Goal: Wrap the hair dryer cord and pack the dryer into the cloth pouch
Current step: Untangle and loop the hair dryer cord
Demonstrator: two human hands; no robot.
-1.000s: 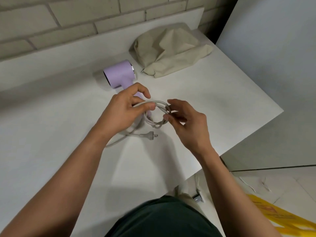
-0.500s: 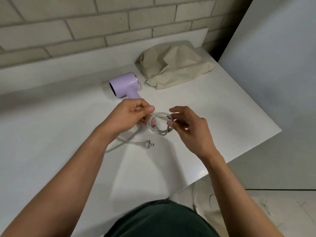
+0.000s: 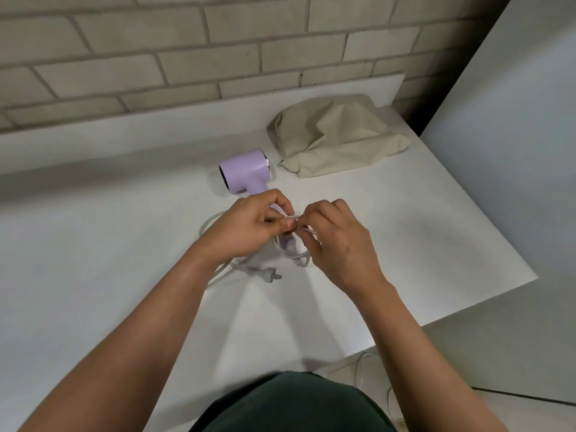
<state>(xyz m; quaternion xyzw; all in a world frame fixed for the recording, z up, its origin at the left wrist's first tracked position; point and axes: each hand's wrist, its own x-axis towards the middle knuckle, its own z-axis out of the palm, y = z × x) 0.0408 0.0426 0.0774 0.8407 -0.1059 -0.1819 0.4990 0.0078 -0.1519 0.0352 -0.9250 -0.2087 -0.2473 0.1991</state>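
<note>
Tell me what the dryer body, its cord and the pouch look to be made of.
The hair dryer: likely smooth moulded plastic, lilac, soft sheen, shiny ring at one end. The cord: pale grey, flexible, probably rubber or PVC sheathing; it bends in loops. The pouch: beige cloth, perhaps cotton, matte, creased and slumped.

No text, brand or number can be read on the hair dryer (image 3: 244, 168) or the cloth pouch (image 3: 338, 141).

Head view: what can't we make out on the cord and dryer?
Head view only.
dryer handle: mostly covered by left hand and right hand.
cord: loop count hidden by both hands.
plug: prongs too small to count.
pouch: opening lost in folds.
</note>
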